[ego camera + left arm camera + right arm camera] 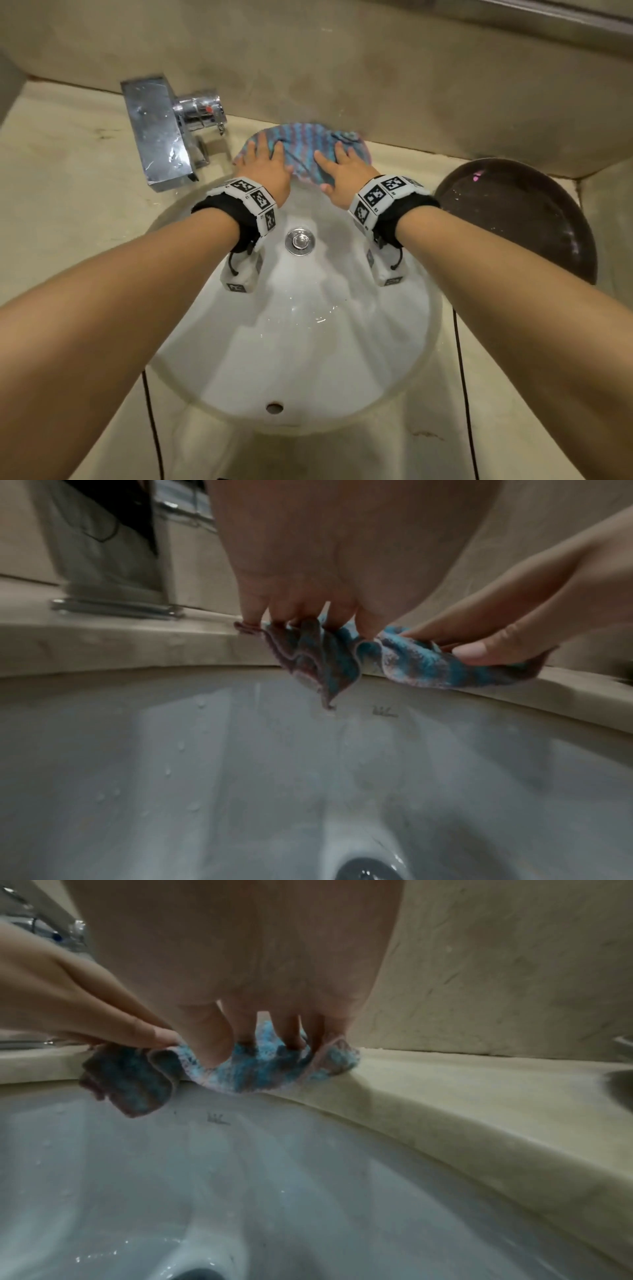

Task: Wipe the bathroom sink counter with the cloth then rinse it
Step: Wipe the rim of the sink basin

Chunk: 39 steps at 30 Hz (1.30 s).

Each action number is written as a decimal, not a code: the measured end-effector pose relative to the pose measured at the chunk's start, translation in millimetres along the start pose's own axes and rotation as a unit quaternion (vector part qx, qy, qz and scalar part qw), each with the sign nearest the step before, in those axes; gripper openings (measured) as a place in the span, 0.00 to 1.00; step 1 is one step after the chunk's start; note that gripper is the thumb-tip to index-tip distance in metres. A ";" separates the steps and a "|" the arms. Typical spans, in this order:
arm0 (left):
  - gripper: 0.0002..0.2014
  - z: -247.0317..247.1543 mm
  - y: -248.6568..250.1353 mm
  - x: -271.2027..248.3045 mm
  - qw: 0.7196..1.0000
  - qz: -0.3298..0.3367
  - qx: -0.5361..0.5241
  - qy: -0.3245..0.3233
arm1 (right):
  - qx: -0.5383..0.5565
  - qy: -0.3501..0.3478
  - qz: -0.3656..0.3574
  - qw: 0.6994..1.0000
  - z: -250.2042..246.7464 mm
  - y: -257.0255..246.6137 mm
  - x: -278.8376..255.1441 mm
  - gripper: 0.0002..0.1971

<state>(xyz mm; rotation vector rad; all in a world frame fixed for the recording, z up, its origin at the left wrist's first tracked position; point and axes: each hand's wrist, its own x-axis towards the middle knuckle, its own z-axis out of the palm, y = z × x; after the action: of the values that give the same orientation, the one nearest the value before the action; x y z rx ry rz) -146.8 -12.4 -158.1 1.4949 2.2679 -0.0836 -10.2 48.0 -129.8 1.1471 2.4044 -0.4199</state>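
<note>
A blue and purple striped cloth (305,150) lies on the beige counter strip (404,154) behind the white sink (308,325), its front edge hanging over the basin rim. My left hand (267,164) presses on its left half and my right hand (342,171) on its right half, fingers spread and fairly straight. In the left wrist view, the fingertips of my left hand (301,615) push into the bunched cloth (325,656). The right wrist view shows my right hand (257,1001) pressing the cloth (257,1069) the same way.
A chrome faucet (157,133) stands on the counter just left of the cloth. A dark round bowl (513,212) sits at the right. The drain (300,241) lies below my wrists, in a wet basin. The wall (342,68) rises right behind the cloth.
</note>
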 end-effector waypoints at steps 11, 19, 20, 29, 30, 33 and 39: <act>0.27 1.1 -20.0 2.9 0.999 -0.043 -0.013 0.028 | -0.011 -0.018 -0.026 0.999 -4.7 -18.6 15.3 0.31; 0.26 3.8 17.2 7.6 0.999 0.012 0.027 0.017 | 0.008 -0.026 0.021 0.999 -1.3 32.8 1.8 0.30; 0.26 4.6 25.0 8.3 0.999 0.024 0.032 0.015 | 0.007 -0.029 0.030 0.999 -0.6 42.2 -1.0 0.30; 0.28 9.3 82.7 11.6 0.993 0.103 0.059 -0.015 | -0.018 -0.027 0.095 0.995 1.3 97.4 -24.2 0.36; 0.28 9.2 82.9 12.7 0.993 0.105 0.059 -0.016 | -0.022 -0.023 0.091 0.995 0.2 97.0 -24.0 0.38; 0.27 8.1 77.9 13.7 0.990 0.125 0.062 -0.019 | -0.031 -0.029 0.081 0.996 -3.6 93.7 -23.5 0.40; 0.29 6.9 76.3 3.3 0.984 0.158 0.084 -0.019 | -0.047 -0.021 0.073 0.996 -10.9 85.1 -35.5 0.30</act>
<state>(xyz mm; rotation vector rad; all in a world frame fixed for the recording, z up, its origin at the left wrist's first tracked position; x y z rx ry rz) -77.8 20.7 -152.0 1.9068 2.0067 -0.2118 74.0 81.5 -109.3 1.2493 2.2616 -0.2768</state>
